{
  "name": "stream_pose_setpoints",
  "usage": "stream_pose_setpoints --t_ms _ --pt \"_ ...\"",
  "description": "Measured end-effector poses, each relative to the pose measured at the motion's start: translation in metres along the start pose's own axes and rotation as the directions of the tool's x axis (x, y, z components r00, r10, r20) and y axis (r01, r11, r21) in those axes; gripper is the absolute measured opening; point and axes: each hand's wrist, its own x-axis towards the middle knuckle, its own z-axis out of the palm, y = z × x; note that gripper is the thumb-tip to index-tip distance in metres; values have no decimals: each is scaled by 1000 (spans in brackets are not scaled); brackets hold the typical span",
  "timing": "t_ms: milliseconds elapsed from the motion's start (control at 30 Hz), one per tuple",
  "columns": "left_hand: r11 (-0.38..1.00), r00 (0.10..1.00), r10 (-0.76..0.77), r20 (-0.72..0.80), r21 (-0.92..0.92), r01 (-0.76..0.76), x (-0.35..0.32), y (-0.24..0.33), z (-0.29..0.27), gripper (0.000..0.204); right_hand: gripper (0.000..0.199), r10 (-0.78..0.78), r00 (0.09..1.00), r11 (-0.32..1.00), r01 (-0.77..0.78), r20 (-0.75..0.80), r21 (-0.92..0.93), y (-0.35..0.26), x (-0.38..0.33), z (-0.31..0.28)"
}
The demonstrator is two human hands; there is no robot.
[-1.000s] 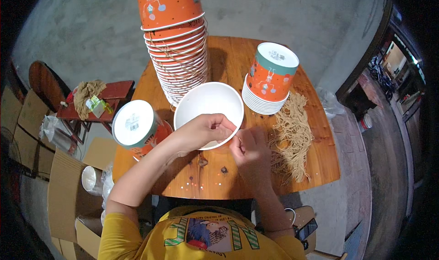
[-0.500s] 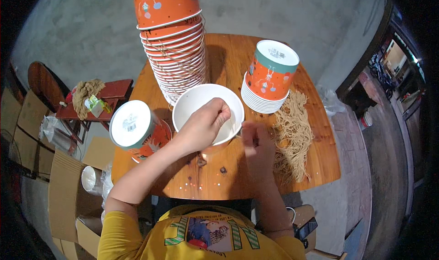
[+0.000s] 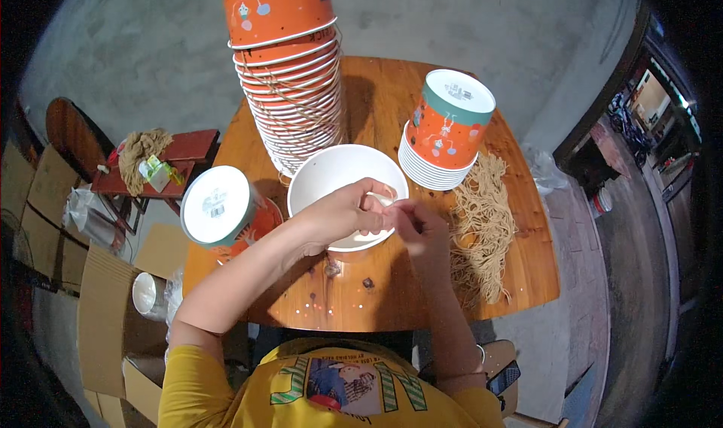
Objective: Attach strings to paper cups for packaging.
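One white-lined bucket [image 3: 320, 175], in the head view, stands open on the wooden surface [image 3: 376, 315]; over its right side the left hand [image 3: 340, 218] and right hand [image 3: 425, 238] meet, fingers bent and tips close together, though whether they pinch anything cannot be told. Right of the bucket lies a loose cord bundle [image 3: 486, 232], probably soft and quick to tangle, best taken by single ends; behind the bucket rises a tall nested stack [image 3: 290, 89]. The bucket looks light, stiff yet easily dented, its rim likely the firmest hold
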Motion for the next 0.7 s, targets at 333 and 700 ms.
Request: stream_pose_setpoints --t_ms 333,700 --pt "995 998 -64 22 -70 65 6 7 1 10 11 18 995 860 33 94 -510 -54 -19 -50" --pt "1000 988 -17 152 -12 19 9 -1 11 2 17 176 910 984 -154 375 -89 -58 25 -45"
